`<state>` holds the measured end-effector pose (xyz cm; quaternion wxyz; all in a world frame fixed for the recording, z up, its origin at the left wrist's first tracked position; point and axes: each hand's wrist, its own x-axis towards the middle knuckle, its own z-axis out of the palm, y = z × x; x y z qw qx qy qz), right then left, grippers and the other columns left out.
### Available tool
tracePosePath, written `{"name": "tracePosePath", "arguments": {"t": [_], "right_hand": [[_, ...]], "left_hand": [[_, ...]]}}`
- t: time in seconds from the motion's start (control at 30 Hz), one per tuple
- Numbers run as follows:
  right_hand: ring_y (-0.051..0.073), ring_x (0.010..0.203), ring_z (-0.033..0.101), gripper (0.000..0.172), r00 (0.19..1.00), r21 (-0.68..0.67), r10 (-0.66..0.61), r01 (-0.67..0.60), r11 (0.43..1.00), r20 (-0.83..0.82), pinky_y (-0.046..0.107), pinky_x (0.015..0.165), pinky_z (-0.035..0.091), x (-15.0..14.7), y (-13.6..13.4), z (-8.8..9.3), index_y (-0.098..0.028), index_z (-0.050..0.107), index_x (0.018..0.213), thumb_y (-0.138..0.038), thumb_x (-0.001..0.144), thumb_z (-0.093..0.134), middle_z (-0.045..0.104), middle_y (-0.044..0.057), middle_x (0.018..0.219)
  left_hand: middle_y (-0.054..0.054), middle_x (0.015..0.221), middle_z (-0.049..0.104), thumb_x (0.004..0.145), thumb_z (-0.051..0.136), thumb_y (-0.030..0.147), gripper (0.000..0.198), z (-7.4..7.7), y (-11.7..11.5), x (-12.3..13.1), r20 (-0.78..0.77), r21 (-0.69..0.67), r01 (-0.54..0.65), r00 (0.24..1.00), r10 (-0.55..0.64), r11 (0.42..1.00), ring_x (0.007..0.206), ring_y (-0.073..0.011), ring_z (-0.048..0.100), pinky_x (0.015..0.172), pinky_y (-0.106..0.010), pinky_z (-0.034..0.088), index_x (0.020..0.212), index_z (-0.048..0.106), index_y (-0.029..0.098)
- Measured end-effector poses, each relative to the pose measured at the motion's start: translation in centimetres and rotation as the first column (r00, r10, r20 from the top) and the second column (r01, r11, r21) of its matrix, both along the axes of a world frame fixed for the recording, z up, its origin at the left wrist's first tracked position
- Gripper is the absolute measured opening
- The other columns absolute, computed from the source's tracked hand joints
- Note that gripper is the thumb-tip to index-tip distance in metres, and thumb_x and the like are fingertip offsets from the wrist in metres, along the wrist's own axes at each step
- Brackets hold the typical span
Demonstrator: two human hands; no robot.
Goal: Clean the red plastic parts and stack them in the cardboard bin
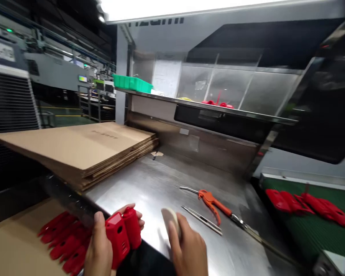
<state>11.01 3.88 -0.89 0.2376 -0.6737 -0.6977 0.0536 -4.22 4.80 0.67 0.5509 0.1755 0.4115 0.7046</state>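
A red moulded plastic part [117, 235], with a boxy side and a rounded cylinder side, is gripped in my left hand [99, 245] over the front edge of the metal bench. My right hand [189, 247] pinches a pale, flat, rounded disc [171, 221] just to the right of that part; the two are apart. What the disc is exactly I cannot tell. Beyond my right hand, slim metal pen-like tools [201, 220] lie on the bench, beside an orange air blow gun [208, 198] with a hose.
Several red parts [64, 243] lie over brown cardboard [11, 237] at lower left. Flat cardboard sheets [74, 143] are stacked on the bench's left. A green bin [132, 83] sits on the shelf [247, 115]. More red parts [313, 207] rest on a green conveyor [322, 243] at right.
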Motion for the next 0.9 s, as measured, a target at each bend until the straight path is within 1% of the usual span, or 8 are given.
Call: {"name": "tracePosePath", "arguments": {"t": [0.13,0.23,0.33,0.47,0.6,0.73,0.8,0.9], "right_hand": [[0.033,0.089,0.069,0.029,0.99,-0.065,-0.013,0.022,0.998,0.141,0.044,0.075,0.054,1.4,5.3,2.7,-0.023,0.064,0.118,-0.034,0.102,0.043,0.072,0.008,0.098],[0.031,0.1,0.066,0.032,0.974,-0.067,-0.116,0.131,0.989,0.193,0.042,0.082,0.051,6.3,6.6,4.0,-0.019,0.063,0.123,-0.036,0.101,0.048,0.069,0.013,0.108],[0.034,0.109,0.058,0.043,0.931,-0.091,-0.239,0.273,0.958,0.278,0.046,0.089,0.045,13.7,7.3,3.8,-0.011,0.063,0.118,-0.042,0.088,0.067,0.063,0.018,0.112],[0.023,0.093,0.06,0.031,0.931,-0.203,-0.236,0.297,0.933,0.28,0.042,0.086,0.047,19.8,9.5,2.4,-0.015,0.064,0.088,-0.044,0.082,0.071,0.064,0.007,0.098],[0.019,0.074,0.062,0.023,0.971,-0.175,-0.15,0.183,0.967,0.188,0.031,0.066,0.046,20.0,9.3,1.7,-0.015,0.056,0.098,-0.033,0.085,0.061,0.065,0.006,0.087],[0.019,0.07,0.065,0.048,0.999,-0.039,0.038,-0.036,0.999,0.027,0.027,0.061,0.046,19.5,6.5,1.4,-0.024,0.049,0.126,-0.031,0.08,0.061,0.068,0.0,0.081],[0.023,0.07,0.068,0.046,0.989,0.071,0.116,-0.11,0.991,-0.088,0.027,0.059,0.048,18.7,5.8,0.7,-0.031,0.058,0.12,-0.029,0.075,0.063,0.069,-0.001,0.077],[0.022,0.07,0.069,0.017,0.973,0.131,0.129,-0.105,0.986,-0.191,0.027,0.061,0.05,16.5,6.3,-0.4,-0.03,0.069,0.09,-0.026,0.08,0.057,0.07,0.0,0.071]], "left_hand": [[-0.007,0.092,0.078,0.076,0.064,0.062,0.06,-0.1,0.9,1.2,-0.022,-0.066,0.181,0.983,-0.183,0.981,0.077,-0.0261,0.074,0.052,-0.026,0.057,0.118,0.066,0.019],[-0.007,0.092,0.077,0.077,0.063,0.063,0.061,-0.2,1.3,1.0,-0.043,-0.08,0.221,0.973,-0.225,0.972,0.077,-0.0263,0.073,0.056,-0.029,0.058,0.118,0.064,0.019],[-0.008,0.089,0.077,0.081,0.058,0.06,0.055,-0.3,1.9,0.4,-0.066,-0.078,0.213,0.974,-0.218,0.974,0.074,-0.0272,0.072,0.059,-0.033,0.058,0.116,0.064,0.018],[-0.007,0.089,0.074,0.086,0.056,0.055,0.045,0.0,3.1,1.5,-0.084,-0.072,0.255,0.962,-0.261,0.964,0.069,-0.0242,0.071,0.056,-0.032,0.056,0.113,0.062,0.019],[-0.007,0.079,0.071,0.089,0.051,0.058,0.049,0.8,5.0,3.8,-0.052,-0.021,0.421,0.905,-0.422,0.907,0.061,-0.021,0.069,0.053,-0.029,0.053,0.115,0.057,0.016],[-0.011,0.087,0.072,0.089,0.049,0.061,0.054,1.3,7.0,4.9,0.002,0.029,0.455,0.89,-0.456,0.89,0.056,-0.0235,0.069,0.049,-0.032,0.052,0.117,0.057,0.015],[-0.013,0.093,0.073,0.09,0.047,0.06,0.054,1.2,7.7,4.9,0.03,0.046,0.456,0.889,-0.458,0.889,0.059,-0.0264,0.07,0.052,-0.037,0.054,0.117,0.057,0.014],[-0.015,0.099,0.072,0.09,0.048,0.057,0.05,1.2,8.1,4.9,0.063,0.095,0.462,0.881,-0.469,0.882,0.068,-0.0301,0.071,0.06,-0.043,0.057,0.115,0.058,0.015]]}}
